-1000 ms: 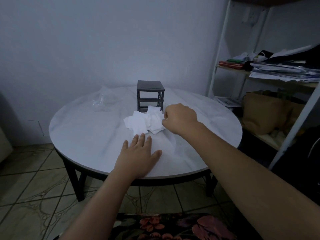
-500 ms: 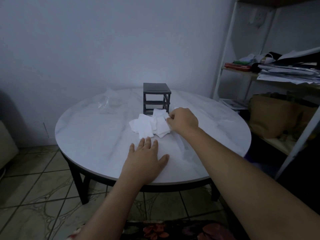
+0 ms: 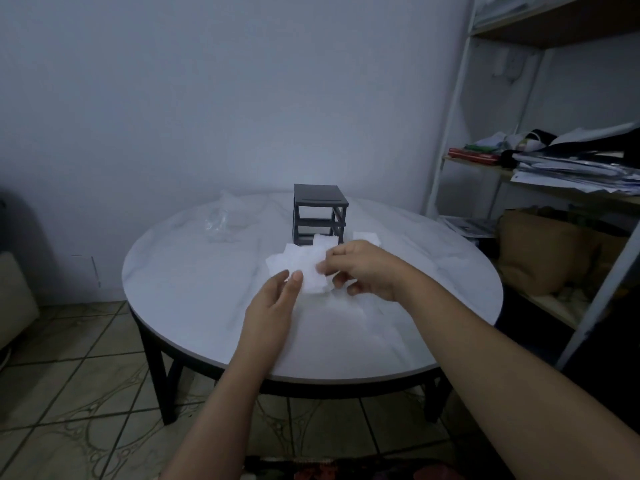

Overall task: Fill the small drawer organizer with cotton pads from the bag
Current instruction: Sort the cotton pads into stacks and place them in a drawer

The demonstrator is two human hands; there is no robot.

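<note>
A plain pale wall, tiled floor, round white table and cluttered shelving fill the dim room.

It was a room in a home, dimly lit, with a round marble-look table on black legs standing on a patterned tile floor near a plain pale wall, and at the right an open shelf unit heaped with loose papers above a brown bag.
</note>
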